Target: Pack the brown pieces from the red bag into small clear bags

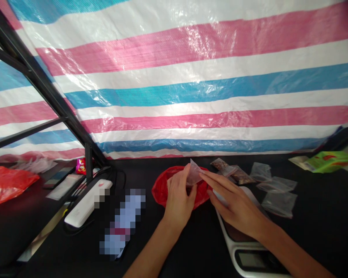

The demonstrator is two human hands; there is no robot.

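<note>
Red bag (159,190) of glossy plastic, pouch (193,175) smooth clear plastic, tabletop (197,245) matt

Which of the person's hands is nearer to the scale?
Right. The right hand reaches across the scale, its wrist and forearm above it; the left hand is off to the scale's left, over the red bag.

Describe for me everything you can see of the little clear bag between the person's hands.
The little clear bag looks like thin, see-through plastic with a milky sheen. One pointed corner sticks up, and the bag sits tilted above the open red bag. The left hand holds it from the left, hiding part of it, while the right hand has its fingers at the right edge; whether they grip it is unclear. Whether it contains anything can't be told.
</note>
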